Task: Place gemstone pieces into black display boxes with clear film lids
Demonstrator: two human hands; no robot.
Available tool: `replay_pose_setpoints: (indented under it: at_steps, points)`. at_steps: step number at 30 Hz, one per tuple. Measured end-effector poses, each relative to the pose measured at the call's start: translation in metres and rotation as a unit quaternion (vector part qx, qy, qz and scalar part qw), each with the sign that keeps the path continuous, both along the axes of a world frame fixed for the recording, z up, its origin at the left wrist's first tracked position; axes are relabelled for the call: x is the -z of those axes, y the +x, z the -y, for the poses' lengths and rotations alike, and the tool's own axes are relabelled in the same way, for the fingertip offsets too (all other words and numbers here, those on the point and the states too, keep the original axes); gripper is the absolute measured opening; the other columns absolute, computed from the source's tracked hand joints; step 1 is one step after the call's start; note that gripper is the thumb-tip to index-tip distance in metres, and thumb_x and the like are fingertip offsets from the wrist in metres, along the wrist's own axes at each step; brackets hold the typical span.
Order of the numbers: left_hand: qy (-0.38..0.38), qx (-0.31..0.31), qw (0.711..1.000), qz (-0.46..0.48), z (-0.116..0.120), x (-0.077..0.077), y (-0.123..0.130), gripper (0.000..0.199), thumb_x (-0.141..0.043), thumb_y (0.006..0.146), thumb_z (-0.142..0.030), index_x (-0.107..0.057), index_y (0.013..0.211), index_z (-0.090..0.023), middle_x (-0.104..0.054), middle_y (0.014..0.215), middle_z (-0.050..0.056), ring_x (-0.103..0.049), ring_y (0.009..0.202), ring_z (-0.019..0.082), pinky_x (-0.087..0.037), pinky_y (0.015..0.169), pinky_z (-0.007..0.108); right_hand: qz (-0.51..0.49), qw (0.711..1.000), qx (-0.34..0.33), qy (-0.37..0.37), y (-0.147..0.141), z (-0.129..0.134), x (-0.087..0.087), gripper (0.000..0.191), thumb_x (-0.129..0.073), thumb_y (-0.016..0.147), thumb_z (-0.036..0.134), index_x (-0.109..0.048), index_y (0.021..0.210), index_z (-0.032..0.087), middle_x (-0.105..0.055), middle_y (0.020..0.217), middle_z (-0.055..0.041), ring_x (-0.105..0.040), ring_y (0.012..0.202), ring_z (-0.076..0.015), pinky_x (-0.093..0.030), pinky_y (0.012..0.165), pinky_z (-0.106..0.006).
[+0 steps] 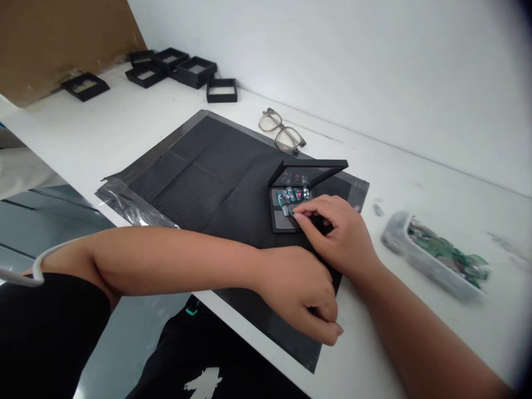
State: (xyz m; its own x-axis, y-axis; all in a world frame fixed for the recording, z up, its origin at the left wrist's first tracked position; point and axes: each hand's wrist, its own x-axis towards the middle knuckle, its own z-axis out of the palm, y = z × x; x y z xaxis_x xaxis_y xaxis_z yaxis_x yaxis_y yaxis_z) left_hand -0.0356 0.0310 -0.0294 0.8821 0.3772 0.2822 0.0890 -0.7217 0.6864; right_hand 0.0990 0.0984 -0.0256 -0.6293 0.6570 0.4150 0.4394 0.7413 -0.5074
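A small black case [284,224] stands with its hinged lid [318,169] raised on the dark mat. Inside it lie several glossy blue-green press-on nails [290,195], some with pink or silver decoration. My right hand [343,233] reaches over the case's front edge, thumb and forefinger pinched on a press-on nail [291,211] in the lower row. Nearer to me, my left hand [301,291] is closed with its fingers curled, over the mat's near right part. Whatever its fingers may hold is hidden.
Under the case spreads a black sheet [199,166] with a shiny plastic edge at left. Eyeglasses [282,130] lie behind it. A clear plastic box [436,266] of green pieces sits at right. Several black frames [195,72] are scattered at the back left, near the white wall.
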Motion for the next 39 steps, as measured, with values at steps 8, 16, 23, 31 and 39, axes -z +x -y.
replay_pose_setpoints:
  at_steps: [8,16,23,31,39]
  points:
    - [0.005,0.001,1.0,-0.003,-0.0008,-0.0006,0.0013,0.047,-0.05,0.094,-0.035,-0.058,0.051,-0.019,-0.07,0.061,0.001,-0.051,0.057,0.012,-0.034,0.058,0.034,0.001,1.0,0.0,-0.002,0.0002,-0.0006,0.0007,0.008,-0.063,0.092,0.022,-0.071,0.09,0.022,-0.067,0.08,-0.0039,-0.06,0.077,-0.0217,-0.047,0.072,-0.037]
    - [0.0,0.0,1.0,-0.001,-0.0008,0.0007,0.002,0.047,-0.049,0.094,-0.036,-0.057,0.051,-0.019,-0.069,0.06,0.0,-0.05,0.057,0.012,-0.035,0.059,0.034,0.006,1.0,-0.001,-0.002,0.0004,-0.0005,0.001,0.008,-0.063,0.092,0.021,-0.071,0.091,0.021,-0.067,0.08,-0.0039,-0.06,0.078,-0.0217,-0.047,0.072,-0.037]
    - [-0.005,0.003,1.0,-0.008,-0.0005,0.0003,0.0009,0.048,-0.048,0.095,-0.036,-0.056,0.051,-0.019,-0.07,0.061,0.0,-0.05,0.057,0.011,-0.035,0.06,0.033,0.006,1.0,0.004,-0.005,0.0,-0.0001,0.0007,0.009,-0.062,0.092,0.023,-0.071,0.09,0.021,-0.067,0.08,-0.0041,-0.06,0.078,-0.0223,-0.047,0.072,-0.038]
    - [0.0,0.0,1.0,0.001,-0.0012,-0.0009,0.0016,0.047,-0.05,0.094,-0.036,-0.057,0.051,-0.019,-0.07,0.06,0.001,-0.051,0.057,0.012,-0.035,0.058,0.033,0.012,1.0,0.004,-0.007,-0.0005,-0.0002,-0.0006,0.009,-0.061,0.093,0.023,-0.07,0.091,0.023,-0.067,0.08,-0.0042,-0.06,0.078,-0.0224,-0.047,0.072,-0.038]
    - [0.001,0.003,1.0,0.004,-0.0007,-0.0013,0.0006,0.046,-0.051,0.094,-0.035,-0.057,0.051,-0.02,-0.07,0.061,0.001,-0.052,0.057,0.011,-0.035,0.058,0.032,0.012,1.0,0.001,-0.002,0.0001,-0.0004,-0.0004,0.009,-0.062,0.093,0.022,-0.071,0.091,0.023,-0.067,0.079,-0.0041,-0.06,0.078,-0.0218,-0.047,0.072,-0.037]
